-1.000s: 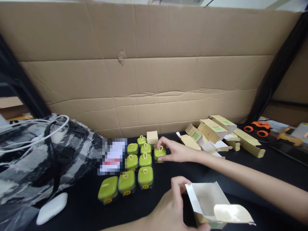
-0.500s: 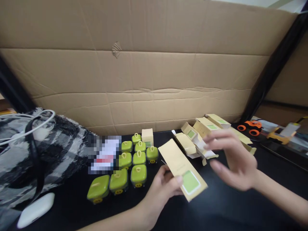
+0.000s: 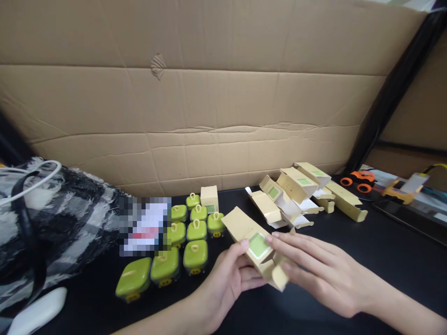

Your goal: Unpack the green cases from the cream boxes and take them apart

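Note:
My left hand (image 3: 226,279) is closed around a small tan cardboard box (image 3: 240,224), its thumb beside the green label. The box is tilted, and its near end has a flap folded outward. My right hand (image 3: 328,274) grips that near end, fingertips on the label's edge and by the flap; its thumb is partly hidden. To the left of the box stand several small green-lidded containers (image 3: 195,253) with loop handles and yellow smiling stickers. Behind the hands lie several opened tan boxes (image 3: 267,207), some with flaps hanging out.
An upright small box (image 3: 209,197) stands behind the containers. A shaggy black-and-grey cloth (image 3: 91,218), a white rounded object (image 3: 40,309) and a white cable (image 3: 52,168) are at left. An orange toy car (image 3: 359,180) sits at right. A cardboard wall (image 3: 223,102) closes the back.
My right hand has come down and left from the air onto the near end of the box. That end now shows an outward flap. The view has shifted slightly.

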A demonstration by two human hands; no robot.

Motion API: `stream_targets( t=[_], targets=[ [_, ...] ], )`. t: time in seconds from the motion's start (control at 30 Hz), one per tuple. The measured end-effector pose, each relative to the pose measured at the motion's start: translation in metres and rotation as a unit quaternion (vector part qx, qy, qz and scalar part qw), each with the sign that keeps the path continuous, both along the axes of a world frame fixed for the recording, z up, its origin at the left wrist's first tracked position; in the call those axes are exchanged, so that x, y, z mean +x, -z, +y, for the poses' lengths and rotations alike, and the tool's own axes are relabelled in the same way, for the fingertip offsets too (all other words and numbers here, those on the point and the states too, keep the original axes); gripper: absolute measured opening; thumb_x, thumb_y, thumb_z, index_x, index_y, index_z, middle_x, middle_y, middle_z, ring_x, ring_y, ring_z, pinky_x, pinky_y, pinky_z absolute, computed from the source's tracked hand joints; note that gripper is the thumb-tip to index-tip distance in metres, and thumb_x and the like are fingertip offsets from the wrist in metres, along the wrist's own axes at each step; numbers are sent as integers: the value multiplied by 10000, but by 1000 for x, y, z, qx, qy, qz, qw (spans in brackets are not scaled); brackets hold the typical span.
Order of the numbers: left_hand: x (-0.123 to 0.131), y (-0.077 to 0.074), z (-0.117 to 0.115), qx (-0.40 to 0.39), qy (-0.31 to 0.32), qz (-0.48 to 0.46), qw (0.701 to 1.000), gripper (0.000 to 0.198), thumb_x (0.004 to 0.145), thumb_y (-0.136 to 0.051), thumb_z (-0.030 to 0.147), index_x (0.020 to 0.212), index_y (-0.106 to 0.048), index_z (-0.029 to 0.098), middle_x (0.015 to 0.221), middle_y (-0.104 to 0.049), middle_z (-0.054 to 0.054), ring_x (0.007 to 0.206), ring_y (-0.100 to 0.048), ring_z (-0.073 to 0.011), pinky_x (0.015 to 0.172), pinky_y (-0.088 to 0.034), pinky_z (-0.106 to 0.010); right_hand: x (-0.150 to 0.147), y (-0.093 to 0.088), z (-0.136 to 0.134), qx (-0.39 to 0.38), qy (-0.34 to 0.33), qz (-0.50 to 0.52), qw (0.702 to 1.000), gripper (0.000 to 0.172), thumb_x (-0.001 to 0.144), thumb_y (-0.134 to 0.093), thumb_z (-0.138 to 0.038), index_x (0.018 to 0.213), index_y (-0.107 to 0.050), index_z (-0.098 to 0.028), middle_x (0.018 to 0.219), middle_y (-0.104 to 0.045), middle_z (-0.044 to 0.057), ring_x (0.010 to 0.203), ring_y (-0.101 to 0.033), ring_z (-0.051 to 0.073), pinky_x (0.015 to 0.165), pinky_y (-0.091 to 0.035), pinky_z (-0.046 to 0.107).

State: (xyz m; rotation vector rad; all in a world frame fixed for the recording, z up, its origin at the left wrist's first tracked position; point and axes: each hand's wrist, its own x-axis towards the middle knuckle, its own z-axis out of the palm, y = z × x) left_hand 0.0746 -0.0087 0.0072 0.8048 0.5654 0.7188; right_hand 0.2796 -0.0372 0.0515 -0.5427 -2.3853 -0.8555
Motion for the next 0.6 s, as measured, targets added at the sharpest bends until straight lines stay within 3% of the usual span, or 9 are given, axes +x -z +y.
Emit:
stream_targets(
  t=[0.17, 0.27, 0.4, 0.5, 0.6],
  targets=[
    [2, -1, -3, 2, -26, -23, 999, 420, 915, -486, 417, 1175, -606, 110, 1089, -699, -127, 1015, -629, -230, 944, -436, -360, -5, 17, -5, -34, -40, 53, 997, 280, 901, -368, -122, 1030, -614, -161, 1000, -729, 35, 1083, -617, 133, 975, -486, 243],
    [3, -2, -7, -19, -63, 0, 998, 450, 875, -556, 443, 1191, -579, 123, 1085, -700, -121, 979, -642, -233, 918, -454, -361, -10, 28, -11, -54, -68, 66, 994, 293, 935, -357, -186, 1075, -613, -161, 1020, -727, 33, 1120, -590, 121, 994, -467, 233],
    [3, -3, -10, -36, -93, 19, 995, 463, 850, -597, 444, 1185, -574, 126, 1069, -709, -116, 976, -647, -245, 901, -467, -369, -15, 29, -16, -14, -14, 76, 997, 293, 947, -370, -177, 1032, -647, -216, 1001, -729, 33, 1068, -609, 182, 943, -487, 333],
    [3, -3, -9, -12, -61, -37, 997, 450, 898, -526, 434, 1214, -570, 117, 1166, -675, -116, 1135, -577, -257, 996, -410, -372, -15, 23, -16, 8, 30, 56, 998, 419, 977, -240, -121, 1053, -649, -171, 916, -732, 35, 939, -634, 159, 884, -476, 301],
    [3, -3, -8, -7, -30, -59, 998, 465, 910, -496, 453, 1213, -581, 110, 1214, -654, -111, 1199, -533, -261, 1047, -366, -373, -15, 21, -15, 13, 46, 65, 997, 397, 966, -255, -95, 1031, -643, -142, 805, -711, 45, 784, -626, 152, 813, -477, 300]
  ],
)
